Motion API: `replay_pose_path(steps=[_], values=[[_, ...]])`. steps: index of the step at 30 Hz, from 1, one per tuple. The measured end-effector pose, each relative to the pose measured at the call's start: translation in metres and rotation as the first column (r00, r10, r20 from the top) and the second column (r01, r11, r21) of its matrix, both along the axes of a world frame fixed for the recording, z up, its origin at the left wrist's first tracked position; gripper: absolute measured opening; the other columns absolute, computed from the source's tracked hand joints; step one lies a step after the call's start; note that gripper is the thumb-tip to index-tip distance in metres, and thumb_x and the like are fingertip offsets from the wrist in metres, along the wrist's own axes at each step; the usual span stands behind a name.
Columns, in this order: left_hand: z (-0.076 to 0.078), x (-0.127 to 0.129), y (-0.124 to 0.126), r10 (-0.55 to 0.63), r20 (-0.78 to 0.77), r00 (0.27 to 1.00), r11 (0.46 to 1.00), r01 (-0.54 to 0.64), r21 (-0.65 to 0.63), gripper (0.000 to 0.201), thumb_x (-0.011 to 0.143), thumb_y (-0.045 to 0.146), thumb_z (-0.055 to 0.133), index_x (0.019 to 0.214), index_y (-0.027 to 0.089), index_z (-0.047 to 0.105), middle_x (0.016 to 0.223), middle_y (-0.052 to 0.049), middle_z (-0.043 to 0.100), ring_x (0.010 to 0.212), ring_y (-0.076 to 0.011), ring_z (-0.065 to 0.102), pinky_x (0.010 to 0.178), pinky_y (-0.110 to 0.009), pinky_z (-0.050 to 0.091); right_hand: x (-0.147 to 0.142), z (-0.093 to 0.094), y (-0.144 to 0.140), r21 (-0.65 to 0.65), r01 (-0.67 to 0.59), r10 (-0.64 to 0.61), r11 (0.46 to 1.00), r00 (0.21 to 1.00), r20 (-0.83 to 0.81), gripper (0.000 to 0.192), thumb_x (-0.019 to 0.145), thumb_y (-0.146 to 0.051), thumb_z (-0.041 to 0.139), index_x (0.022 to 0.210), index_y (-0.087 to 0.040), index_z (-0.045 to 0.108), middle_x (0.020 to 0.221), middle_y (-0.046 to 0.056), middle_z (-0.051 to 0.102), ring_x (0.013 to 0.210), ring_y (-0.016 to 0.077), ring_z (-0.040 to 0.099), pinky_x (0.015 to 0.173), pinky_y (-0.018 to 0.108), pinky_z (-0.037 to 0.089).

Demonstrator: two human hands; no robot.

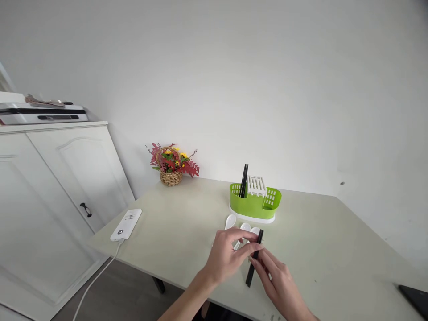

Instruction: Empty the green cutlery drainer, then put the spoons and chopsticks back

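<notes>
Both hands (254,263) gripping black chopsticks (254,257), no legible writing

Nothing here reads as legible text. The white power bank (126,225) on the table's left edge carries a few dark printed lines and a small round mark on its top face, but they are far too small and blurred to make out a word or number. The grey appliance (43,113) on top of the white cabinet shows dark strips along its front, with no readable label or brand. The green cutlery holder (254,204) shows no lettering, no label and no sign.
</notes>
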State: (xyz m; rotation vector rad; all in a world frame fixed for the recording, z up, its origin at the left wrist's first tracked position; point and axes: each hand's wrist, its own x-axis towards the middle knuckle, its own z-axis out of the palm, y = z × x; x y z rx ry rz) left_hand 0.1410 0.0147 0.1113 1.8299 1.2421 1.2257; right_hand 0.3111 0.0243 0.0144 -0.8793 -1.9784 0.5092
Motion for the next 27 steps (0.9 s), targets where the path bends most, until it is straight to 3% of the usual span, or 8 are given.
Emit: replay_pose_path(steps=[5,12,21,27], values=[[-0.001,0.005,0.002,0.042,-0.021,0.999,0.999,-0.042,-0.012,0.013,0.085,0.037,0.077,0.089,0.027,0.085,0.088,0.000,0.082,0.077,-0.0187,0.073,0.075,-0.025,0.056,0.003,-0.005,-0.001,0.003,0.006,-0.006,1.000,1.000,-0.016,0.036,0.109,-0.047,0.038,0.087,-0.024,0.055,0.077,0.000,0.060,0.062,0.0122,0.058,0.056,0.019,0.049],[0.003,0.008,0.005,0.022,-0.004,1.000,0.998,-0.022,-0.065,0.014,0.084,0.037,0.077,0.088,0.026,0.085,0.088,0.000,0.082,0.074,-0.0177,0.072,0.066,-0.023,0.055,0.003,-0.010,0.001,-0.009,0.000,0.000,1.000,1.000,-0.009,0.023,0.109,-0.034,0.042,0.089,-0.025,0.050,0.077,-0.003,0.056,0.062,0.0110,0.052,0.058,0.019,0.045],[0.005,0.001,0.006,-0.003,-0.028,1.000,0.999,0.002,-0.053,0.024,0.087,0.044,0.074,0.088,0.022,0.083,0.087,-0.004,0.082,0.078,-0.0209,0.075,0.070,-0.026,0.057,0.005,-0.012,0.003,-0.076,-0.057,0.060,0.996,0.997,0.047,0.024,0.109,-0.036,0.044,0.087,-0.026,0.045,0.077,-0.005,0.050,0.060,0.0106,0.045,0.058,0.021,0.040],[0.017,-0.019,0.028,0.043,0.245,0.969,0.995,-0.020,-0.097,0.036,0.084,0.050,0.079,0.094,0.016,0.082,0.090,-0.009,0.082,0.086,-0.0262,0.078,0.081,-0.035,0.064,0.013,-0.023,0.008,-0.178,-0.069,0.088,0.982,0.991,0.103,0.033,0.108,-0.045,0.043,0.085,-0.025,0.055,0.079,-0.002,0.053,0.065,0.0126,0.051,0.061,0.023,0.043]])
